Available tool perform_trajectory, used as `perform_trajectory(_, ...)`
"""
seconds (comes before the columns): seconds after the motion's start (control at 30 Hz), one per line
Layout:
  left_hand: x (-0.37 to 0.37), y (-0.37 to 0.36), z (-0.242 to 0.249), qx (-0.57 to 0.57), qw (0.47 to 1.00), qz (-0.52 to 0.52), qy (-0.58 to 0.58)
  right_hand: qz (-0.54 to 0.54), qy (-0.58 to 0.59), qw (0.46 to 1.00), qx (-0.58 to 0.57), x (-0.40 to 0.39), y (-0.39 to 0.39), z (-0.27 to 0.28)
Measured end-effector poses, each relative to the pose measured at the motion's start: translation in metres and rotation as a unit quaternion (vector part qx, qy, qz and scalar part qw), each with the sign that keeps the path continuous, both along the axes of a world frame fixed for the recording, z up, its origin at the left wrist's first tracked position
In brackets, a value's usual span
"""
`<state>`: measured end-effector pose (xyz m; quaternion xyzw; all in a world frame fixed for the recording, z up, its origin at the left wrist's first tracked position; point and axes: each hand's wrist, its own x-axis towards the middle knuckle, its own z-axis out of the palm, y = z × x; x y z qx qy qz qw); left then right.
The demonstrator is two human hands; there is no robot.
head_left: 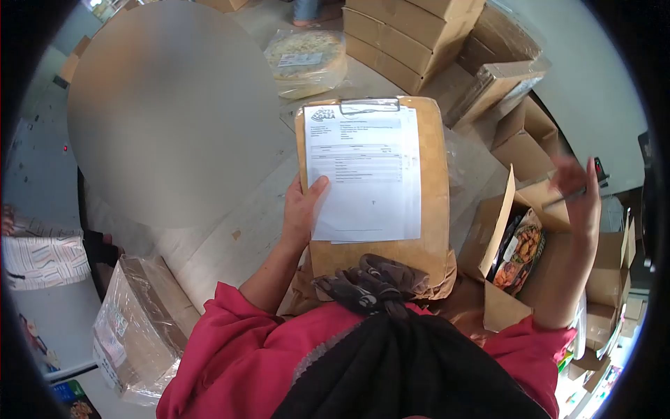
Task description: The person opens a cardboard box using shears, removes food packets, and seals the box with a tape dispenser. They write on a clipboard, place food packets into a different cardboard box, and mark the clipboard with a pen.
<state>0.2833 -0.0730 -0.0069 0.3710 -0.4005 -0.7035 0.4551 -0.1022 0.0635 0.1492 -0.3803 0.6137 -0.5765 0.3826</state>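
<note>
My left hand (305, 209) grips the left edge of a brown clipboard (434, 181), thumb on top of the printed sheets (366, 209). A metal clip (370, 105) holds the papers at the top. Off to the right, my right hand (578, 181) is raised above an open cardboard box, one finger stretched upward and the others curled and blurred by motion. A thin dark stick, seemingly a pen (556, 203), crosses at that hand. Inside the box, a printed food bag (522, 251) leans against the side. A knotted dark scarf (373, 283) overlaps the clipboard's lower edge.
Stacked cartons (391, 38) stand at the back, with more open boxes (527, 133) along the right. A plastic-wrapped stack of round flat bases (306, 63) sits on the floor. Left of me is a wrapped carton (139, 328). A grey blurred disc hides the upper left.
</note>
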Motion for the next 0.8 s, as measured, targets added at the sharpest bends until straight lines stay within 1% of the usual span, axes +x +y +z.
perform_trajectory(0.03, -0.002, 0.002, 0.002, 0.001, 1.0, -0.007, -0.005, 0.075, -0.025, 0.996, 0.045, -0.025, 0.029, -0.007)
perform_trajectory(0.1, -0.006, 0.007, 0.009, -0.016, 0.999, 0.027, -0.006, 0.047, 0.014, 0.997, 0.053, -0.066, 0.074, -0.046)
perform_trajectory(0.13, -0.001, 0.009, 0.01, -0.073, 0.986, 0.038, -0.145, -0.061, -0.027, 0.997, 0.028, -0.073, 0.092, -0.069)
perform_trajectory(0.17, 0.005, 0.01, 0.01, -0.137, 0.952, 0.037, -0.271, -0.185, -0.113, 0.976, 0.013, -0.078, 0.106, -0.091)
perform_trajectory(0.2, 0.011, 0.011, -0.013, -0.179, 0.938, 0.077, -0.287, -0.338, -0.106, 0.935, -0.023, -0.053, 0.1, -0.092)
perform_trajectory(0.23, 0.02, 0.001, -0.019, -0.119, 0.962, -0.041, -0.243, -0.386, 0.017, 0.922, -0.012, -0.058, 0.115, -0.11)
perform_trajectory(0.27, 0.019, 0.004, -0.031, -0.288, 0.896, -0.011, -0.337, -0.343, 0.382, 0.858, 0.021, -0.042, 0.123, -0.103)
perform_trajectory(0.3, -0.001, 0.014, -0.005, -0.071, 0.982, -0.016, -0.176, -0.403, 0.151, 0.903, -0.02, -0.048, 0.132, -0.11)
perform_trajectory(0.33, 0.02, 0.0, -0.038, -0.218, 0.932, -0.013, -0.289, -0.454, 0.077, 0.884, -0.083, -0.06, 0.138, -0.126)
perform_trajectory(0.37, 0.026, -0.006, -0.049, -0.194, 0.939, -0.014, -0.283, -0.491, 0.003, 0.858, -0.154, -0.072, 0.142, -0.14)
perform_trajectory(0.4, 0.016, -0.001, -0.041, -0.144, 0.959, 0.023, -0.243, -0.514, 0.018, 0.842, -0.164, -0.08, 0.147, -0.147)
perform_trajectory(0.43, 0.008, 0.006, -0.02, -0.148, 0.959, 0.015, -0.242, -0.529, 0.029, 0.83, -0.175, -0.079, 0.149, -0.145)
perform_trajectory(0.47, -0.003, 0.012, -0.001, -0.074, 0.982, 0.002, -0.172, -0.548, 0.066, 0.816, -0.173, -0.081, 0.146, -0.146)
perform_trajectory(0.5, -0.011, 0.014, 0.005, 0.002, 0.995, -0.008, -0.101, -0.552, 0.064, 0.813, -0.172, -0.086, 0.149, -0.151)
perform_trajectory(0.53, -0.007, 0.012, 0.003, 0.026, 0.996, -0.049, -0.065, -0.547, 0.154, 0.815, -0.114, -0.09, 0.153, -0.156)
perform_trajectory(0.57, -0.008, 0.012, 0.002, 0.029, 0.996, -0.049, -0.07, -0.534, 0.242, 0.809, -0.052, -0.091, 0.156, -0.161)
perform_trajectory(0.6, -0.011, 0.011, 0.001, 0.012, 0.993, -0.032, -0.111, -0.533, 0.245, 0.81, -0.022, -0.085, 0.153, -0.156)
perform_trajectory(0.63, -0.013, 0.01, -0.001, -0.005, 0.989, -0.017, -0.149, -0.533, 0.246, 0.81, -0.018, -0.09, 0.153, -0.162)
perform_trajectory(0.67, -0.012, 0.006, -0.004, -0.006, 0.988, -0.018, -0.155, -0.51, 0.392, 0.766, -0.009, -0.1, 0.155, -0.17)
perform_trajectory(0.7, -0.016, 0.008, -0.004, -0.001, 0.988, -0.023, -0.155, -0.474, 0.529, 0.704, 0.003, -0.101, 0.155, -0.168)
perform_trajectory(0.73, -0.019, 0.01, -0.001, 0.012, 0.989, -0.015, -0.149, -0.48, 0.495, 0.724, -0.01, -0.097, 0.155, -0.168)
perform_trajectory(0.77, -0.021, 0.011, -0.001, 0.025, 0.989, -0.006, -0.144, -0.48, 0.498, 0.722, -0.003, -0.094, 0.158, -0.162)
perform_trajectory(0.8, -0.02, 0.009, -0.005, 0.029, 0.989, -0.01, -0.144, -0.455, 0.431, 0.779, 0.015, -0.092, 0.158, -0.154)
